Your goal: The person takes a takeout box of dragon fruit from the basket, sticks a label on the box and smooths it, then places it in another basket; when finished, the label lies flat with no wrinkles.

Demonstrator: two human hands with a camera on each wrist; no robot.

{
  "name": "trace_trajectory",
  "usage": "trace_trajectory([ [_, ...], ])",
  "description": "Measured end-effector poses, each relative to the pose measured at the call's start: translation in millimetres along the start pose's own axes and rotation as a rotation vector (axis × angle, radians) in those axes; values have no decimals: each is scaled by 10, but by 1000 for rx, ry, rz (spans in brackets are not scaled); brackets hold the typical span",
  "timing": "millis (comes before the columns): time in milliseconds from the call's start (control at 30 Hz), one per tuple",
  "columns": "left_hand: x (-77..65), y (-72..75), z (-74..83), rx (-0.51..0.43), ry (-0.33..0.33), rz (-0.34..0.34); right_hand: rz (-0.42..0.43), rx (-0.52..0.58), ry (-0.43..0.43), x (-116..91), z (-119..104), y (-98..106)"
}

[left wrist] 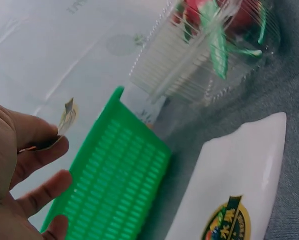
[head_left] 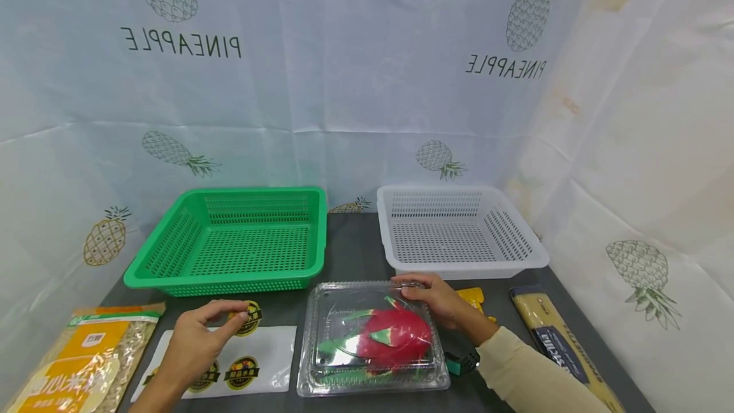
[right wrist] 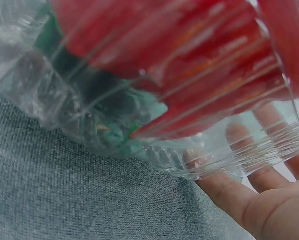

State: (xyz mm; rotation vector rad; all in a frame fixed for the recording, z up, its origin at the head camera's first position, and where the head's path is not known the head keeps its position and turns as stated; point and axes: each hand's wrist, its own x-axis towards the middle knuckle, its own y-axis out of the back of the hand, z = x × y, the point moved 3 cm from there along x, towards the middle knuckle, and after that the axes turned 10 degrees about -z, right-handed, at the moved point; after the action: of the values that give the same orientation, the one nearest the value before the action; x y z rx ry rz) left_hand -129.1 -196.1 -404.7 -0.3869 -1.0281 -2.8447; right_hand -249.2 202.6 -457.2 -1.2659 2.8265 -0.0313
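Between thumb and fingertips, my left hand (head_left: 195, 343) pinches a round black-and-gold fruit sticker (head_left: 250, 318), seen nearly edge-on in the left wrist view. Under it lies a white sticker sheet (head_left: 275, 355) with several more of these labels. A closed clear plastic clamshell box (head_left: 321, 375) stands to the right of the sheet, with a red dragon fruit (head_left: 398, 336) with green scales inside. My right hand (head_left: 438, 301) holds the box at its far right corner. In the right wrist view its fingers (right wrist: 229, 197) show against the box's side, partly through the plastic.
Behind stand a green basket (head_left: 315, 260) at left and a white basket (head_left: 459, 266) at right. A grain bag (head_left: 86, 355) lies far left, a noodle pack (head_left: 562, 343) far right. A yellow packet (head_left: 473, 297) and a dark green-ended object (head_left: 461, 363) lie near the right forearm.
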Motion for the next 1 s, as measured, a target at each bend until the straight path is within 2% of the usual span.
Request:
trace_trajectory([
  [267, 55, -3, 112, -47, -17, -78, 7, -8, -19, 4, -20, -4],
  [500, 119, -27, 258, -138, -105, -160, 14, -16, -21, 2, -17, -3],
  [767, 215, -109, 411, -149, -177, -208, 19, -11, -27, 6, -14, -7],
  [1000, 287, -205, 557, -209, -247, -246, 17, -19, -20, 1, -18, -7],
])
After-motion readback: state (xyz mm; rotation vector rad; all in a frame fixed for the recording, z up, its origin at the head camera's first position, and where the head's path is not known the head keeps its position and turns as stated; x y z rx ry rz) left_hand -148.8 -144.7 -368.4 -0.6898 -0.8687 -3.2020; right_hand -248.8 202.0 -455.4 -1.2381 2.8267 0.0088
